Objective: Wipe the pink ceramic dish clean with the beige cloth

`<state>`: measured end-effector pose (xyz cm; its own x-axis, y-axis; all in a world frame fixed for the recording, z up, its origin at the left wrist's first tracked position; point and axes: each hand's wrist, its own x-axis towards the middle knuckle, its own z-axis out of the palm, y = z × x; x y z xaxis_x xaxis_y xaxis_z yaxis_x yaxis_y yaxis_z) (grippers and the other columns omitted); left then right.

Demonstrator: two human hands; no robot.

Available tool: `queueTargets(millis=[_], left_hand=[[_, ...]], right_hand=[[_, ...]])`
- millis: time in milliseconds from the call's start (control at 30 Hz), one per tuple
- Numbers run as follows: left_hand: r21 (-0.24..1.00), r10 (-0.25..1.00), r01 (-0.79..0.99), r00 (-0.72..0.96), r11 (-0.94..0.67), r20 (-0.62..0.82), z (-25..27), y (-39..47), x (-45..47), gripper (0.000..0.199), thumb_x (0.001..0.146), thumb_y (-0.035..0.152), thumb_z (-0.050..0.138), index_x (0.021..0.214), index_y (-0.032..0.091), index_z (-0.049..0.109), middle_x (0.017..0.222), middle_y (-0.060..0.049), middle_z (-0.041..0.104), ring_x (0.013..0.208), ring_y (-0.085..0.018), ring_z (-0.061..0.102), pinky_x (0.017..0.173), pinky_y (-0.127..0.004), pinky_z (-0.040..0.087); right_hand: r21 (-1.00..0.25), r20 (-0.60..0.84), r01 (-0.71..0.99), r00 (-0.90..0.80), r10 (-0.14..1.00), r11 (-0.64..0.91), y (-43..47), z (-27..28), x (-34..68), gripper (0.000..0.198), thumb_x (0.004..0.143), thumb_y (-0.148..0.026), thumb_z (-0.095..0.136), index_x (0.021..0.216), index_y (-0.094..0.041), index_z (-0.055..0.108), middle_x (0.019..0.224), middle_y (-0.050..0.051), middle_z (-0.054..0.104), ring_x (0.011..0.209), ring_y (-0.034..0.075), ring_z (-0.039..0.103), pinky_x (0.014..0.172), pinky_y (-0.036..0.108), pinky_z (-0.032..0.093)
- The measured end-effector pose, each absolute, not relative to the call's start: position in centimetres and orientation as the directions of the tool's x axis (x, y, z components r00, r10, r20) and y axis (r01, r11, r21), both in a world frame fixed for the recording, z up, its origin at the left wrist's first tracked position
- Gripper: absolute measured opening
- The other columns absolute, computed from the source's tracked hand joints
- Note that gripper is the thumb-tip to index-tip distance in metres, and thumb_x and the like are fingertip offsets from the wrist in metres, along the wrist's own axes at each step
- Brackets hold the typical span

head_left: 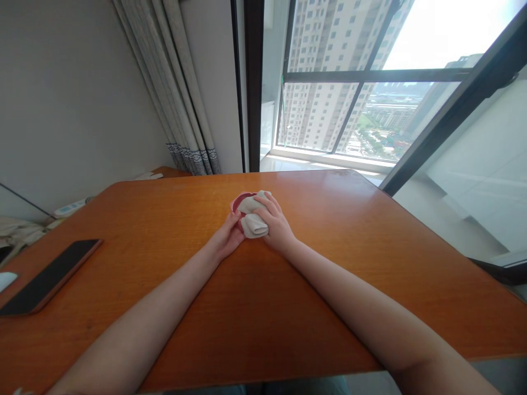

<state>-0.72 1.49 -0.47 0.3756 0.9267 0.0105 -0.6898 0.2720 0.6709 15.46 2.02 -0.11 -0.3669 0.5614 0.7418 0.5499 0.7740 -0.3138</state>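
Near the middle of the wooden table (pixel 263 307), both hands are close together around a small pink object (pixel 236 203) with a rounded rim, perhaps a bowl or cup. My left hand (pixel 229 237) grips its near left side, thumb on the rim. My right hand (pixel 276 222) is closed over a folded white cloth (pixel 254 225), pressing it against the pink piece. Part of the cloth lies over the dark pink inside, and its lower fold hangs at the near side. The cloth and my right fingers hide most of the pink object's right side.
At the left of the table lies a flat black pad (pixel 51 277) with a reddish-brown edge, and a white object (pixel 6 281) beside it. A grey curtain (pixel 185 99) hangs behind at the left. Beyond the far edge, a large window (pixel 321 112) shows tall buildings.
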Motion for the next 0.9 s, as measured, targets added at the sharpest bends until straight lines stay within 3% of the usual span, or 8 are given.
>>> queueTargets(millis=[200, 300, 433, 533, 633, 700, 800, 900], left_hand=[[0.638, 0.875, -0.688, 0.482, 0.346, 0.046, 0.0, 1.3, -1.1, 0.056, 0.085, 0.05, 0.051, 0.131, 0.019, 0.048, 0.131, -0.011, 0.055, 0.118, -0.027, 0.052, 0.099, -0.044, 0.042], [0.648, 0.88, -0.669, 0.475, 0.363, -0.002, 0.2, 1.3, -1.2, 0.047, 0.087, 0.046, 0.049, 0.127, 0.022, 0.053, 0.127, -0.008, 0.058, 0.109, -0.025, 0.058, 0.093, -0.041, 0.046], [0.654, 0.911, -0.69, 0.413, 0.31, 0.003, 0.5, 1.3, -1.0, 0.038, 0.088, 0.03, 0.049, 0.125, 0.025, 0.054, 0.121, -0.003, 0.063, 0.102, -0.019, 0.062, 0.09, -0.036, 0.048], [0.65, 0.948, -0.722, 0.318, 0.237, 0.007, 0.5, 1.5, -1.0, 0.038, 0.086, 0.024, 0.05, 0.124, 0.022, 0.055, 0.118, -0.004, 0.064, 0.104, -0.018, 0.061, 0.094, -0.033, 0.046], [0.658, 0.943, -0.69, 0.317, 0.301, -0.098, 0.3, 1.8, -1.1, 0.035, 0.086, 0.026, 0.05, 0.117, 0.013, 0.06, 0.109, -0.008, 0.068, 0.102, -0.019, 0.062, 0.096, -0.031, 0.044], [0.656, 0.928, -0.675, 0.356, 0.338, -0.111, 0.2, 1.8, -1.1, 0.036, 0.086, 0.028, 0.05, 0.116, 0.01, 0.06, 0.11, -0.01, 0.068, 0.104, -0.02, 0.062, 0.099, -0.033, 0.043], [0.654, 0.929, -0.698, 0.37, 0.291, -0.018, 0.2, 1.7, -1.0, 0.042, 0.088, 0.034, 0.05, 0.123, 0.012, 0.056, 0.122, -0.01, 0.062, 0.114, -0.021, 0.056, 0.103, -0.034, 0.039], [0.663, 0.931, -0.691, 0.365, 0.289, -0.026, 0.2, 1.7, -1.0, 0.048, 0.088, 0.043, 0.047, 0.125, 0.013, 0.054, 0.123, -0.009, 0.061, 0.116, -0.022, 0.055, 0.102, -0.034, 0.04]], right_hand=[[-0.203, 0.765, 0.471, -0.47, 0.44, 0.858, 2.5, 0.8, 16.8, 0.02, 0.086, -0.023, 0.05, 0.103, -0.019, 0.06, 0.129, 0.012, 0.052, 0.135, 0.025, 0.031, 0.11, 0.046, 0.033], [-0.187, 0.752, 0.447, -0.508, 0.42, 0.875, 2.6, 1.1, 17.2, 0.02, 0.085, -0.026, 0.051, 0.102, -0.018, 0.059, 0.129, 0.013, 0.052, 0.133, 0.025, 0.033, 0.109, 0.045, 0.035], [-0.236, 0.704, 0.515, -0.494, 0.511, 0.824, 2.2, 1.1, 16.7, 0.027, 0.084, -0.023, 0.05, 0.109, -0.018, 0.059, 0.134, 0.013, 0.047, 0.132, 0.025, 0.034, 0.109, 0.044, 0.034], [-0.26, 0.642, 0.629, -0.455, 0.617, 0.733, 1.1, 0.8, 15.0, 0.036, 0.08, -0.018, 0.051, 0.116, -0.016, 0.058, 0.141, 0.014, 0.039, 0.136, 0.031, 0.023, 0.109, 0.049, 0.031], [-0.217, 0.604, 0.699, -0.453, 0.656, 0.682, 0.0, 0.4, 13.2, 0.042, 0.079, -0.014, 0.05, 0.121, -0.017, 0.057, 0.138, 0.013, 0.043, 0.138, 0.038, 0.011, 0.108, 0.06, 0.024], [-0.203, 0.604, 0.711, -0.45, 0.657, 0.673, -0.3, 0.1, 12.8, 0.04, 0.082, -0.012, 0.048, 0.12, -0.018, 0.057, 0.133, 0.012, 0.048, 0.138, 0.037, 0.012, 0.108, 0.061, 0.022], [-0.188, 0.631, 0.692, -0.458, 0.626, 0.697, 0.2, 0.1, 13.5, 0.032, 0.084, -0.012, 0.046, 0.113, -0.017, 0.06, 0.124, 0.013, 0.052, 0.138, 0.033, 0.017, 0.108, 0.057, 0.025], [-0.093, 0.673, 0.614, -0.542, 0.504, 0.784, 1.0, 0.5, 14.7, 0.024, 0.087, -0.013, 0.044, 0.101, -0.019, 0.062, 0.12, 0.012, 0.052, 0.136, 0.028, 0.023, 0.11, 0.055, 0.024]])
